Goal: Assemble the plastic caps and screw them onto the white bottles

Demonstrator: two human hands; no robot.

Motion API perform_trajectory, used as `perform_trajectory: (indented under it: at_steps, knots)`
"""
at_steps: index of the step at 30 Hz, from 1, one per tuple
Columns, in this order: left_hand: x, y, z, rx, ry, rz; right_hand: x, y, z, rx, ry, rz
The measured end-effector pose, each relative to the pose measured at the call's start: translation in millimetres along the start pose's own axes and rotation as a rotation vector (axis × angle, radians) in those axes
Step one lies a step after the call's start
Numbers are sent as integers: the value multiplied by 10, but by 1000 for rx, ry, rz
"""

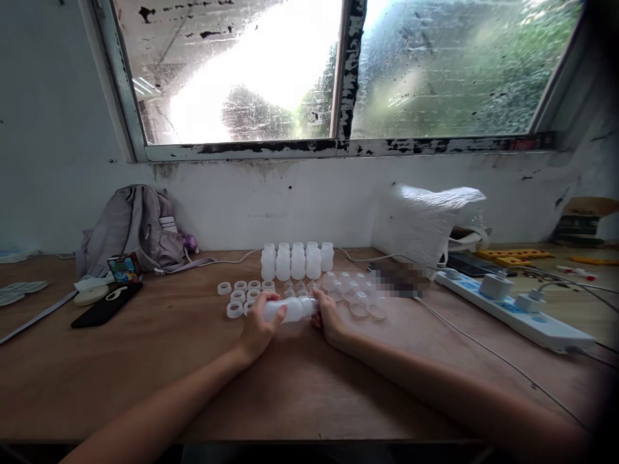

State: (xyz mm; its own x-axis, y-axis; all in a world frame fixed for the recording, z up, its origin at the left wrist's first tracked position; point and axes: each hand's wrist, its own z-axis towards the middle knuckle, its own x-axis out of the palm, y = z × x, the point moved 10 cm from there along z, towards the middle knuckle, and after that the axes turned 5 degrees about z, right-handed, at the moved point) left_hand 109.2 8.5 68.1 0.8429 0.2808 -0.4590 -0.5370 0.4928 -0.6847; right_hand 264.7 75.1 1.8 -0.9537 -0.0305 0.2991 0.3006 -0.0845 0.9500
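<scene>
While the bottle [292, 310] lies between them, left hand [262, 322] and right hand [329, 317] clasp its ends.

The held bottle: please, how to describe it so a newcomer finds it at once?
Below the window, find the wooden table and its row of upright white bottles. Just nearer the viewer, the left hand and right hand hold the frosted bottle. It alone lies sideways; the others stand.

Workshop — wooden workbench [193, 374], bottle parts [297, 261]
</scene>
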Motion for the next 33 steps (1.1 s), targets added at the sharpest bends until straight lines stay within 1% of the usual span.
perform_trajectory:
  at_steps: [2,4,6,8,10,12,14,16,17,19,21,23,25,27,33]
  knots:
    - [113,55,4,4,68,23,-87,71,137,-65,-51,-79]
    - [211,69,-6,25,125,62,-142,146,218,-129,-91,-133]
    - [262,52,-22,49,159,148,-141,203,230,-176,-85,-146]
    - [272,24,-33,65,184,263,-107,237,192,-198,-49,-134]
    - [259,0,-23,76,216,328,-62,263,140,-208,-6,-130]
    - [186,-17,38,91,215,302,-19,304,97,-228,31,-137]
    - [1,18,182,89,123,233,16,349,71,-257,56,-151]
    - [-261,219,390,-11,-24,161,46,381,56,-279,75,-169]
    - [-359,349,505,-62,-69,102,61,391,49,-286,85,-180]
    - [-468,642,741,-158,-104,-46,94,410,31,-303,106,-210]
    - [-526,950,940,-263,-132,-95,143,414,11,-312,144,-247]
    - [-511,1155,1097,-298,-119,-73,192,397,-1,-302,187,-285]
    - [-453,1288,1196,-308,-100,-55,221,378,-4,-290,213,-318]
    - [-368,1365,1254,-307,-74,-38,235,372,-4,-289,222,-347]
    - [-141,1492,1370,-299,9,4,312,346,-28,-270,279,-420]
